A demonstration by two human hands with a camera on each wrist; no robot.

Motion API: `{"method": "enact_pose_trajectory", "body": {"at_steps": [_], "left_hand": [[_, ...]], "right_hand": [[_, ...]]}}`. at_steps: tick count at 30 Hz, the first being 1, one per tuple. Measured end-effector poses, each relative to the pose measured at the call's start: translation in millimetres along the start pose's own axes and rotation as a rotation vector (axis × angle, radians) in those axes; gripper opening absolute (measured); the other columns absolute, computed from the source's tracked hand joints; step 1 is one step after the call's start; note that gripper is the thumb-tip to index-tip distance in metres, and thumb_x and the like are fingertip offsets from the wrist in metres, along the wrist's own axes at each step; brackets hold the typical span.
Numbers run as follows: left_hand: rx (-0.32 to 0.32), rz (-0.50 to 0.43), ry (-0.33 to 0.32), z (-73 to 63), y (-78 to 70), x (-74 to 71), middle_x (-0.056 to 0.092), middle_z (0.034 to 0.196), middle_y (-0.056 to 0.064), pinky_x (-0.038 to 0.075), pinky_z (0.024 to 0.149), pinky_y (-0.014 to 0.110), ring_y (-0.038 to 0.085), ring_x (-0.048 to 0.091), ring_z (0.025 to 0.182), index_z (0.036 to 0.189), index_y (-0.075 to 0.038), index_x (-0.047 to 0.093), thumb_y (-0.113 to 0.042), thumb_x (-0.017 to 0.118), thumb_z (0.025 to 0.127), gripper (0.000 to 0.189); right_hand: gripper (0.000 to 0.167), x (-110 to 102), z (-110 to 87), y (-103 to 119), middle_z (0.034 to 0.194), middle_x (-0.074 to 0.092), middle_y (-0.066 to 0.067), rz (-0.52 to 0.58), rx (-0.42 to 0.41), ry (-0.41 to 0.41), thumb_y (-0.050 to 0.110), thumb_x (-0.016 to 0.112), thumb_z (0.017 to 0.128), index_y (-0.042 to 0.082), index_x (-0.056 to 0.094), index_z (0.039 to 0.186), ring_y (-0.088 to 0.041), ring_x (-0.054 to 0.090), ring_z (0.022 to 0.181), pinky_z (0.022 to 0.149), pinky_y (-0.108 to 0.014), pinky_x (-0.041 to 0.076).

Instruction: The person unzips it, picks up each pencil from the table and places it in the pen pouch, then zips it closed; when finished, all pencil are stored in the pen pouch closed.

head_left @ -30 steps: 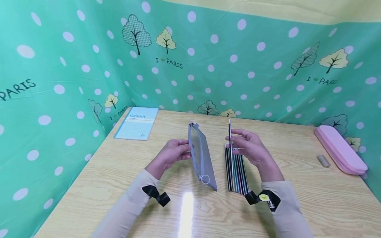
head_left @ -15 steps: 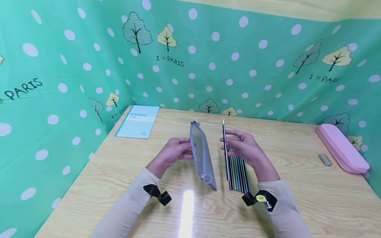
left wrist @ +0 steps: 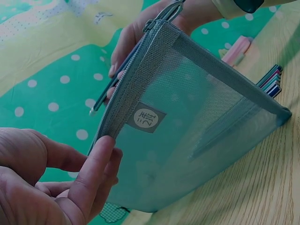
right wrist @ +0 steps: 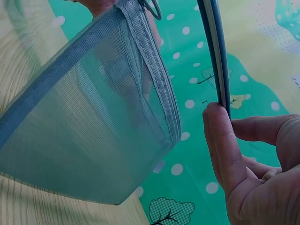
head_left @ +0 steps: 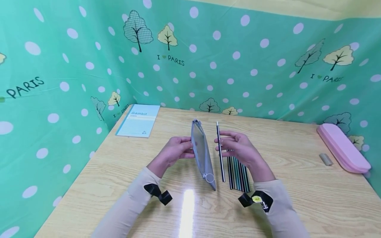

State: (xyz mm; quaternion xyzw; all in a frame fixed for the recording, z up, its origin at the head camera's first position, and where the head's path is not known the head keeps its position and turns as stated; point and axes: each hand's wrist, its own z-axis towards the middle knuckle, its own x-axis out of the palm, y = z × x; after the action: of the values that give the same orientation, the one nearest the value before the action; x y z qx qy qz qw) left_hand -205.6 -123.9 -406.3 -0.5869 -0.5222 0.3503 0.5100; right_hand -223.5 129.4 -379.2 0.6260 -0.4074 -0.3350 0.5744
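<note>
Centrally, the left hand (head_left: 175, 151) grasps a grey-blue mesh zip pouch (left wrist: 187, 122) by its long zippered edge, thumb and fingers pinching the rim. The pouch stands on edge above the tabletop (head_left: 119, 178), its mouth parted; a ring pull (head_left: 209, 178) hangs at the end nearer the person, and a pale round label (left wrist: 146, 118) marks the side facing the left wrist camera. Whether its lower edge touches the wood cannot be told. The right hand (head_left: 238, 147) pinches a dark striped pencil (head_left: 221, 165) between thumb and fingers, just beside the pouch but apart from it, the whitish end pointing away from the person. Beneath that hand, a row of pencils (head_left: 239, 177) lies side by side. Far left, a pale blue "Gambit" notebook (head_left: 138, 122); far right, a small grey block (head_left: 325, 159) near a pink case (head_left: 342, 147). Behind hangs a dotted green cloth (head_left: 223, 79).
</note>
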Motion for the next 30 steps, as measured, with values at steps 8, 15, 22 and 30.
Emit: {"method": "enact_pose_trajectory", "body": {"at_steps": [8,15,22,30], "left_hand": [[0.0,-0.004,-0.004,-1.5,0.5,-0.4,0.068,0.118,0.032,0.065,0.079,0.026,0.013,0.069,0.08,0.143,0.015,0.05,0.0,0.052,0.104,0.042],[-0.005,-0.004,-0.008,-0.8,-0.2,0.2,0.067,0.119,0.032,0.065,0.079,0.027,0.014,0.069,0.081,0.144,0.015,0.048,0.0,0.051,0.104,0.043],[-0.003,-0.013,-0.009,-1.0,-1.5,1.2,0.067,0.12,0.032,0.065,0.08,0.028,0.015,0.07,0.083,0.144,0.015,0.048,-0.001,0.051,0.104,0.043],[0.007,-0.026,-0.017,0.6,-0.8,0.6,0.069,0.116,0.03,0.066,0.08,0.03,0.015,0.07,0.083,0.143,0.016,0.048,0.0,0.052,0.103,0.043]], "right_hand": [[0.056,9.8,6.1,0.4,0.114,0.07,-0.008,-0.002,0.007,0.01,0.002,0.053,0.103,-0.014,0.032,0.152,-0.012,0.073,0.089,0.074,-0.026,0.065],[0.054,21.6,13.2,4.0,0.136,0.059,-0.031,-0.024,0.017,0.002,0.004,0.053,0.103,-0.012,0.036,0.152,-0.014,0.072,0.092,0.079,-0.028,0.065],[0.055,35.7,22.6,12.4,0.137,0.057,-0.035,0.008,-0.016,0.006,0.002,0.053,0.102,-0.012,0.035,0.152,-0.013,0.073,0.088,0.076,-0.028,0.065],[0.054,44.6,32.8,15.2,0.137,0.057,-0.038,0.01,-0.03,-0.03,0.0,0.053,0.101,-0.011,0.037,0.152,-0.01,0.073,0.083,0.072,-0.025,0.065]]}}
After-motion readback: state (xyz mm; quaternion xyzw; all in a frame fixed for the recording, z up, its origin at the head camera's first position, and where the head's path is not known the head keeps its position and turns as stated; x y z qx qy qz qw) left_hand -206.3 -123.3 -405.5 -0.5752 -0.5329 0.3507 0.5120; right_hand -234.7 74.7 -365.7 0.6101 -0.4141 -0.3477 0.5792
